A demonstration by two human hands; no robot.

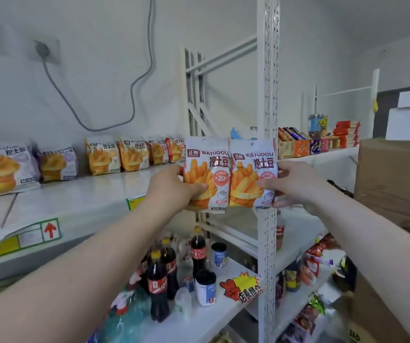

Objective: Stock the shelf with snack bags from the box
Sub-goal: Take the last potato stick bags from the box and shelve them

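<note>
Left bag (206,174) and right bag (252,174) side by side before post (269,70). Bag row (102,157) on shelf (87,194), left. Bottles (159,280) on the level below. Box (394,174) far right.

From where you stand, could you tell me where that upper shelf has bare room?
Bare: the front strip of the upper shelf, between the back row and the front edge. Crowded: that back row, purple bags, yellow bags, then red bags, beyond which the held bags block the view; cola bottles cluster on the shelf below.

- One head-worn wide-angle view looked forward and slightly down along the upper shelf (87,194).
- It sat near: left hand (171,186) and right hand (295,184) filled the centre.
</note>
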